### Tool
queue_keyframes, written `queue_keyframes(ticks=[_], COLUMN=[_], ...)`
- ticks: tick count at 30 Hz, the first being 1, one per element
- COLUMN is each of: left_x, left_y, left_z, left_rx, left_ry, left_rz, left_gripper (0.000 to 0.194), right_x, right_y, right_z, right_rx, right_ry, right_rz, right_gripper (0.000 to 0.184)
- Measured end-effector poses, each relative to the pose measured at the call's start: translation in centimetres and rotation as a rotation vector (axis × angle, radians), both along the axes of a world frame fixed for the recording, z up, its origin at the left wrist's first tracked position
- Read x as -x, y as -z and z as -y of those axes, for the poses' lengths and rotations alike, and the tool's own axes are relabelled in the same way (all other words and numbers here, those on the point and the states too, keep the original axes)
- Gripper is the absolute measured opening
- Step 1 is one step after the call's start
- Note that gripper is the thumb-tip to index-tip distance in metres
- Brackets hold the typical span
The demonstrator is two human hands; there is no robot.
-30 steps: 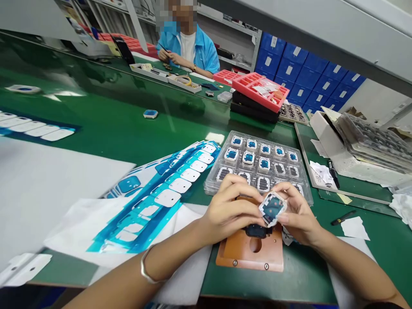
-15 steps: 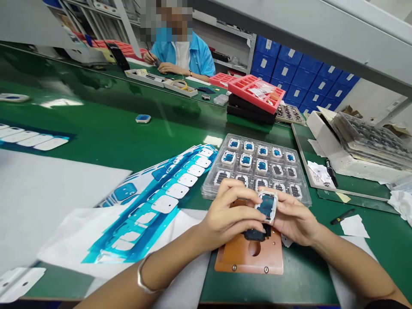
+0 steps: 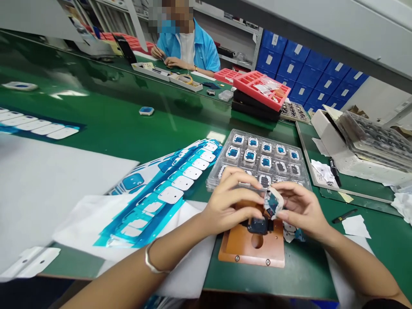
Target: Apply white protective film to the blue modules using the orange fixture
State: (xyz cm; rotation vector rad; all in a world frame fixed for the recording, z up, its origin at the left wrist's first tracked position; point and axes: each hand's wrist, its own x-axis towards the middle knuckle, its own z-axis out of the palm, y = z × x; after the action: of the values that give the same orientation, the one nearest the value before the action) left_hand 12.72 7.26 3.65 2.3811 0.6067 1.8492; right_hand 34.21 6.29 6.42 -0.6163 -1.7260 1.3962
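Note:
In front of me, my right hand (image 3: 301, 208) grips a small white watch case (image 3: 280, 198) by its right side, thumb below and fingers above. The case is tilted, with blue film inside. My left hand (image 3: 233, 201) reaches its fingertips to the case's left edge, fingers curved and spread; their exact contact is partly hidden. Just beneath sits a black block (image 3: 259, 225) on an orange fixture plate (image 3: 238, 246) with a round hole. Behind the hands, a clear plastic tray (image 3: 212, 182) holds several similar cases, some with blue film and some dark inside.
Strips of blue film with white labels (image 3: 170, 194) lie left of the tray. A single case (image 3: 146, 111) rests farther back. Crumpled blue-and-white scraps (image 3: 289, 231) lie beside the plate. A pen (image 3: 344, 216) is at right. Across the bench, a person in blue (image 3: 206, 47) works.
The watch case has turned from facing me to a steeper tilt and shifted slightly right. The right fingers have spread around it. The whole view has shifted a little.

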Motion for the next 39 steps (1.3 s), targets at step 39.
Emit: queue_keyframes(ticks=[39], left_x=[-0.4], left_y=[0.4], left_z=[-0.1], left_rx=[0.220], left_ry=[-0.111], left_rz=[0.133], left_gripper=[0.013], right_x=[0.3], right_y=[-1.4], right_z=[2.4], right_rx=[-0.815], right_ry=[0.056], right_rz=[0.914], right_gripper=[0.026])
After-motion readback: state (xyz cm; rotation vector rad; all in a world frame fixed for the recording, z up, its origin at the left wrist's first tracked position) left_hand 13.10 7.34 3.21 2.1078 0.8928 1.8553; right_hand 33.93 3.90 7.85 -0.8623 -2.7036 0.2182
